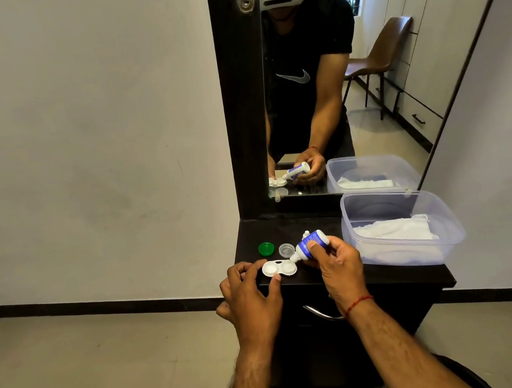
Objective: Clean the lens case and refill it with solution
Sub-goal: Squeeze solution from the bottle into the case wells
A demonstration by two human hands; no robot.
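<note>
Right hand (pixel 335 262) grips bottle (pixel 311 244) (blue-labelled) over twin-cup case (pixel 278 268).

I see my right hand (pixel 336 260) gripping the solution bottle (pixel 311 245), tipped with its nozzle over the open white lens case (pixel 278 268). My left hand (pixel 250 292) pinches the case on the dark cabinet top (pixel 381 271); a green cap (pixel 266 248) lies nearby.

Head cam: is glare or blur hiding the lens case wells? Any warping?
Head view: lens case sharp, but its white wells wash out, fill level unreadable; bottle nozzle clear; wide-angle tilts the mirror frame and bows the skirting; no strong glare on the dark tabletop.
</note>
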